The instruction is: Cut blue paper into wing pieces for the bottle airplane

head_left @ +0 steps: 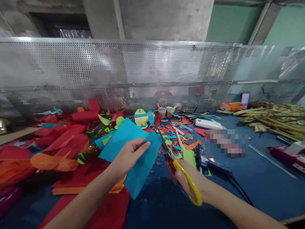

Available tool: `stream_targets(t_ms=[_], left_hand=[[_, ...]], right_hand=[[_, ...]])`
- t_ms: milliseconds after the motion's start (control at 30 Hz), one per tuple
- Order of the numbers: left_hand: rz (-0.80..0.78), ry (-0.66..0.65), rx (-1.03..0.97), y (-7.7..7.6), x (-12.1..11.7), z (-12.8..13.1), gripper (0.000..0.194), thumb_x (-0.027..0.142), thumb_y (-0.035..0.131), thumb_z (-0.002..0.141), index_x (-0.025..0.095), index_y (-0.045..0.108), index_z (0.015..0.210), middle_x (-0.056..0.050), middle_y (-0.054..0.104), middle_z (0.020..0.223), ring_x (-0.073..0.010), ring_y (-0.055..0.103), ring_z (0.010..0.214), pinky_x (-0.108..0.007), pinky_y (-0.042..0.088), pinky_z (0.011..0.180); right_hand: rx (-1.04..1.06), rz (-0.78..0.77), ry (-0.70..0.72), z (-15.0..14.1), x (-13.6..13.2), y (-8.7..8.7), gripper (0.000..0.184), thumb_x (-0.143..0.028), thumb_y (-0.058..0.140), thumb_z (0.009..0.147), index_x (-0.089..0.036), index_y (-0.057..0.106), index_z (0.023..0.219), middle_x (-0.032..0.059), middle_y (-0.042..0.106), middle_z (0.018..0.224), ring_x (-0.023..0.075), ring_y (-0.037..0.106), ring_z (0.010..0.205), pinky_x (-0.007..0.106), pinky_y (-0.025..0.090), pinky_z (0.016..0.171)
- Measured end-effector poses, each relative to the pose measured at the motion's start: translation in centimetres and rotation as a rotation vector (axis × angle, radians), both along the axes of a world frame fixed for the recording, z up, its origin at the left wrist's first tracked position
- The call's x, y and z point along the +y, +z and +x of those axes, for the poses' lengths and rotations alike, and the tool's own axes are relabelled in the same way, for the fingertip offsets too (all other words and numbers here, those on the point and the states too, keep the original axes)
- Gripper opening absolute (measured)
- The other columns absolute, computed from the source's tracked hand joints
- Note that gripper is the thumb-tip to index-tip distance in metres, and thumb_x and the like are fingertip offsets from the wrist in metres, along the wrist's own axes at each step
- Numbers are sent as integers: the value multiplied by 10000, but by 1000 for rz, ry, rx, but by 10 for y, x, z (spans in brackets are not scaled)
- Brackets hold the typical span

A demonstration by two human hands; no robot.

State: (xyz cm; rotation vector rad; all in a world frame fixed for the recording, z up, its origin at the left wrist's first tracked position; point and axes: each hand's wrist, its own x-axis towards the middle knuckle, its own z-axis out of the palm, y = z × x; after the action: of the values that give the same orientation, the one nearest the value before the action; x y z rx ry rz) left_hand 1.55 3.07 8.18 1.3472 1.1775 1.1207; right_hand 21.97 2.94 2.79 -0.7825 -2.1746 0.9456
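My left hand [131, 156] pinches a folded sheet of blue paper [143, 168] between thumb and fingers, holding it above the table. Another blue sheet [121, 136] lies just behind that hand. In my right hand [188, 178] is a pair of scissors [175, 163] with yellow handles. Their blades point up and away, close to the right edge of the folded paper; I cannot tell whether they touch it. Below my left arm are red sheets [105, 206] with some orange ones among them.
Coloured paper scraps [176, 136] litter the blue table behind the scissors. A dark blue glue gun [214, 165] with a cord lies right of my right hand. Red paper shapes and bottles [92, 151] crowd the left. A perforated metal screen [152, 70] stands behind; dried stalks [274, 117] lie far right.
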Motion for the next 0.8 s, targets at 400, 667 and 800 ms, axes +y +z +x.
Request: stream_targets(t_ms=[400,667,800], left_hand=[[-49,-44,9,4,0,-4,318,491,684,707,176,666,751,-10,675,692,-162,595,592,-283,498,605],[-50,-73,11,9,3,-7,327,491,721,654,184,702,765,-35,719,707,-200,646,616,-318,529,626],[-60,-83,-46,12,3,-6,338,461,750,630,183,732,821,-55,734,708,-221,667,623,-324,538,602]], right_hand=[[-17,-34,-24,2,1,2,647,-828,149,759,-214,348,714,-31,352,579,100,291,477,251,245,445],[4,-42,-31,5,4,-5,638,-819,222,763,-201,372,722,-23,376,623,104,302,533,249,259,479],[-20,-25,-35,6,2,0,643,-821,217,761,-197,358,688,-19,380,613,98,298,521,250,233,468]])
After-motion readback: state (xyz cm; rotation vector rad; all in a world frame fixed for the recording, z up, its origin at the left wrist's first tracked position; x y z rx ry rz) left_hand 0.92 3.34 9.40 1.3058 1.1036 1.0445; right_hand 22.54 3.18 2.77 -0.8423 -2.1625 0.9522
